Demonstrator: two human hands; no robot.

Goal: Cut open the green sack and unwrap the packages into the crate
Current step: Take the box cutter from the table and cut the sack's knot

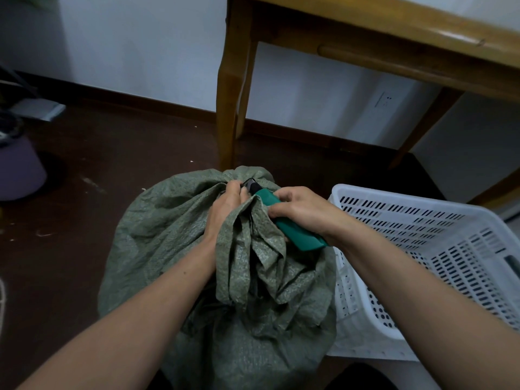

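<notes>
The green sack (157, 235) stands full and round on the dark floor (112, 153). Its top is bunched up. A green cutter (298, 235) pokes its tip into the bunch. The white crate (416, 229), full of little holes, sits tilted against the sack's right side.

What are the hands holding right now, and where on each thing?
The left hand grips the green sack by its bunched neck. The right hand holds the green cutter around its handle, blade end toward the neck.
</notes>
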